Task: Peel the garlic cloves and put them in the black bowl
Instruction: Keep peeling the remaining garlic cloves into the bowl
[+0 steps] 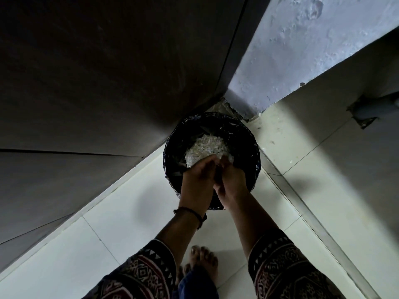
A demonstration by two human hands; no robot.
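A pale tiled floor (121, 214) is carrying a round black bin (244, 130), standing in the corner. A bare foot (204, 262) is resting on the tiles.

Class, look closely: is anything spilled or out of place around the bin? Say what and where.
A few pale flakes lie on the floor tiles right of the bag-lined bin, outside it. They resemble the peelings heaped inside, so they look spilled.

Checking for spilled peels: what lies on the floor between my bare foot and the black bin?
Only bare pale floor tile, seen in the head view between the foot and the bin; no peels there.
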